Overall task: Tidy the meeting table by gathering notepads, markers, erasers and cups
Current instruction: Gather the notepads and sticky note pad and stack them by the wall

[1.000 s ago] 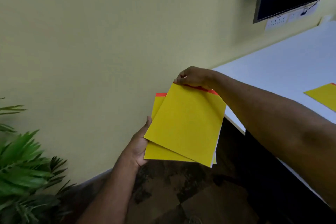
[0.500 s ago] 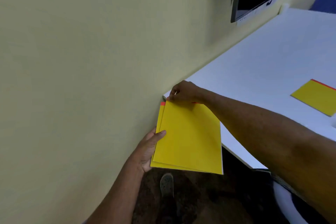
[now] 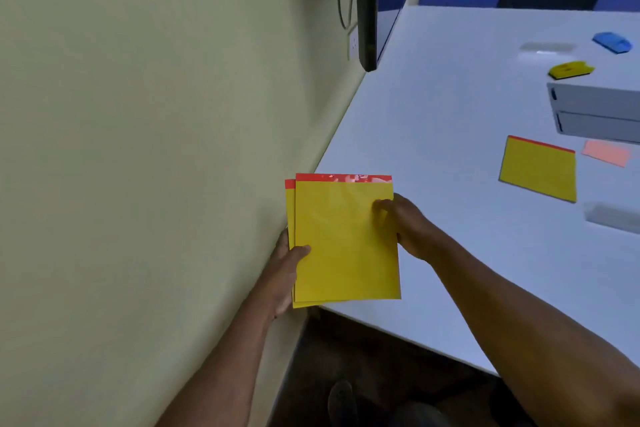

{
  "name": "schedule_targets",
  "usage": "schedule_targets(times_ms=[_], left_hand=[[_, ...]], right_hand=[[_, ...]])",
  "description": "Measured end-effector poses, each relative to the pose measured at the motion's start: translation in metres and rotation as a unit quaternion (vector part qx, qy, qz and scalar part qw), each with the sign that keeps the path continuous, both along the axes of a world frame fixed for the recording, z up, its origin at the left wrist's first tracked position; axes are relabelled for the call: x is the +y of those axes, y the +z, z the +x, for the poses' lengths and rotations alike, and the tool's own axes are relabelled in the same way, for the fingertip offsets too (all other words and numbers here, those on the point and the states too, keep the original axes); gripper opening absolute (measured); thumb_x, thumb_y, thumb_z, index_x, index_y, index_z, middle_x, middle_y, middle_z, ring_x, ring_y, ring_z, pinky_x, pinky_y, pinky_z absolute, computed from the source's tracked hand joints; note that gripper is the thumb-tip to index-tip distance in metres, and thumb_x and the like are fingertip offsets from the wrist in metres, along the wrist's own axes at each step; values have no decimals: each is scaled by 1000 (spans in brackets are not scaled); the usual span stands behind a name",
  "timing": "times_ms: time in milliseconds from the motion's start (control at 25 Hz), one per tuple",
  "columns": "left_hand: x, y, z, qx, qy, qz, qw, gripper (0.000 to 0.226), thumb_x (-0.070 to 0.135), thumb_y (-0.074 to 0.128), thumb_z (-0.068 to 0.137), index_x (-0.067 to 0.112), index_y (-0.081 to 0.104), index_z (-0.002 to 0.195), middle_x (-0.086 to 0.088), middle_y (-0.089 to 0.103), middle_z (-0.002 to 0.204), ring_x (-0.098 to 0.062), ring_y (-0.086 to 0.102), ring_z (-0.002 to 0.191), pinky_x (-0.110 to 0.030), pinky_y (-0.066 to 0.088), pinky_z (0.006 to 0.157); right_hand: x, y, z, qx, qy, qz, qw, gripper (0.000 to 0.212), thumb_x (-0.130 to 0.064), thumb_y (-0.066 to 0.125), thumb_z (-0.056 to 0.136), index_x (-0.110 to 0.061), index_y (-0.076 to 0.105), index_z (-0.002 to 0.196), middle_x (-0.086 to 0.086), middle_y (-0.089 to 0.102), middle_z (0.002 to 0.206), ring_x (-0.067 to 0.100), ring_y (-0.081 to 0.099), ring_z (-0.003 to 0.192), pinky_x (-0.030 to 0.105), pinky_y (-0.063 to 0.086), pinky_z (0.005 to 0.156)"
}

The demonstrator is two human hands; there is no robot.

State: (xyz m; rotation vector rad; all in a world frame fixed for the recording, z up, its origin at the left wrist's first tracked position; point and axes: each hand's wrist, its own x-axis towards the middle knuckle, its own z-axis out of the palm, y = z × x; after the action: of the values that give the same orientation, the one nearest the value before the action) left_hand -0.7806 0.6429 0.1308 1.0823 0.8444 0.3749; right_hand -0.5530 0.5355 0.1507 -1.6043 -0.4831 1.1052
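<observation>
Both hands on a stack of yellow notepads with red top bands, held at the near-left corner of the white bench, hard by the wall. Two pads at least; the lower one sticks out a little to 9 o'clock of the upper.

Left hand: grip clamped on the stack's left edge, thumb on top, fingers hidden beneath. Right hand: grip pinched together on the right edge, fingertips curled onto the top sheet. Cannot tell whether the stack rests on the bench or hangs just above it.

Still out on the bench, toward 2 o'clock from the stack: a single yellow notepad; a pink sticky pad just beyond it; a white box behind that. Further off, a yellow eraser and a blue eraser. Two pale blurs, one far and one at the right edge, are too smeared to name.

Step in hand, as judged: squaring the stack before adding more. To do it well:
- Press inward from 9 and 3 o'clock so the edges come flush.
- Tap the bottom edge on the bench to line up the red bands.
- Keep the thumb flat; thin covers crease easily.
- Then pass the stack to the left hand alone, freeing the right for the lone pad.

Gathering looks early; most items remain scattered.
</observation>
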Motion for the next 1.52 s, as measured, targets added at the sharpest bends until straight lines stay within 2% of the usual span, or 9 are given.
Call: schedule_targets(times_ms=[160, 320, 560, 760, 840, 1000, 1240, 1360, 1520], left_hand=[[51, -5, 44, 82, -35, 199, 976, 48, -5, 45, 87, 33, 51, 116, 1, 64, 108, -21, 61, 99, -30, 49, 77], [83, -29, 76, 114, -19, 242, 963, 40, -3, 46, 81, 23, 57, 109, -5, 64, 102, -26, 60, 97, -33, 50, 81], [92, -82, 75, 141, -57, 202, 967, 54, 1, 56, 90, 12, 40, 141, -8, 59, 125, -25, 57, 112, -35, 47, 94], [127, -91, 101, 143, -113, 250, 951, 40, 9, 57, 94, 21, 42, 129, 2, 57, 125, -26, 55, 119, -18, 47, 86], [153, -87, 129, 180, -145, 269, 935, 57, 12, 58, 94, 14, 33, 145, -6, 44, 147, -27, 42, 135, -28, 39, 104], [193, -84, 168, 243, -194, 300, 902, 67, 16, 59, 93, 12, 26, 151, -12, 35, 153, -28, 38, 137, -32, 38, 102], [191, -100, 176, 289, -231, 251, 894, 93, 25, 65, 89, 18, 0, 155, -10, 12, 161, -27, 22, 145, -33, 30, 108], [190, -107, 176, 294, -247, 240, 892, 95, 24, 66, 88, 17, -2, 155, -10, 13, 161, -28, 25, 144, -29, 34, 97], [188, -117, 170, 309, -263, 282, 869, 96, 26, 70, 85, 13, 5, 155, -13, 21, 158, -30, 30, 141, -34, 36, 103]], right_hand=[[25, -9, -4, -111, -98, 44, 988, 39, -3, 42, 84, -32, 55, 106, -7, 62, 105, 15, 57, 101, 36, 47, 84], [50, -39, -12, -153, -190, 25, 969, 30, -1, 38, 87, -21, 50, 105, -7, 55, 86, 9, 52, 81, 29, 44, 73], [59, -88, -14, -149, -124, -74, 978, 39, 4, 35, 89, -15, 42, 122, 8, 56, 108, 20, 52, 96, 39, 47, 82], [63, -105, 6, -187, -89, -143, 968, 35, 0, 38, 94, -10, 38, 127, 12, 56, 119, 31, 56, 105, 52, 50, 88], [78, -104, 23, -119, -129, -141, 974, 41, 1, 42, 92, -16, 36, 129, 11, 57, 121, 28, 58, 103, 48, 54, 83], [109, -102, 51, -2, -192, -141, 971, 46, 8, 50, 86, -11, 40, 127, 19, 56, 123, 28, 58, 97, 37, 53, 70], [126, -113, 60, -36, -187, -205, 960, 43, 4, 53, 86, -5, 53, 128, 19, 58, 126, 36, 58, 111, 53, 50, 95], [125, -117, 55, -66, -176, -222, 957, 34, -9, 57, 90, -4, 56, 123, 19, 59, 124, 35, 57, 111, 53, 49, 97], [119, -125, 48, -56, -150, -213, 964, 50, -27, 61, 93, -5, 46, 136, 14, 53, 135, 32, 53, 119, 46, 45, 101]])
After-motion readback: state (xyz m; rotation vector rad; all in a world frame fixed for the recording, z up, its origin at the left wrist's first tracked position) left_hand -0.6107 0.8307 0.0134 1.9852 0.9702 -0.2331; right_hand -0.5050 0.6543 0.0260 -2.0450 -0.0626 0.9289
